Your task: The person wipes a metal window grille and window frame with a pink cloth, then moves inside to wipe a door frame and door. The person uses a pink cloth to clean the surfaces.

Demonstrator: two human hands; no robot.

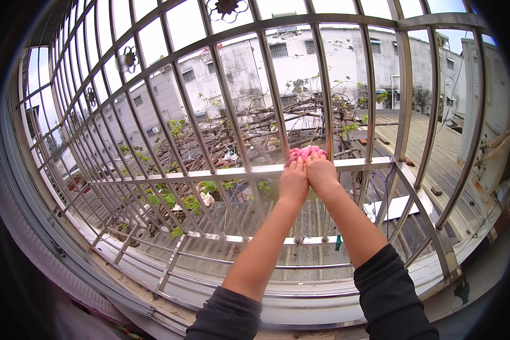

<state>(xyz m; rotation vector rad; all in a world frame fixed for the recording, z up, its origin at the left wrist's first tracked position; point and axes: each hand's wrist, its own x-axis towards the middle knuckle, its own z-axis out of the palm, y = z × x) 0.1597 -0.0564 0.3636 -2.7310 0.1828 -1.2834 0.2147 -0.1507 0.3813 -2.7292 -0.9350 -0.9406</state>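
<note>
A bunched pink cloth [307, 152] is gripped by both of my hands at the horizontal metal rail of a window guard. My left hand [294, 180] and my right hand [321, 173] touch side by side, fingers curled over the cloth. Two upright steel bars rise on either side of the cloth, the left bar [276, 93] and the right bar [324, 89]. The flat rail [263, 171] runs behind my hands to both sides. How much of the cloth lies beyond the rail is hidden.
Below is a lower rail [238, 239] with a green clip [338, 243] near it. A window sill track [314, 312] crosses in front of me. Outside lie a corrugated roof [221, 216], tangled vine branches [255, 136] and a white weathered building [301, 63]. A purple cord [384, 182] hangs at right.
</note>
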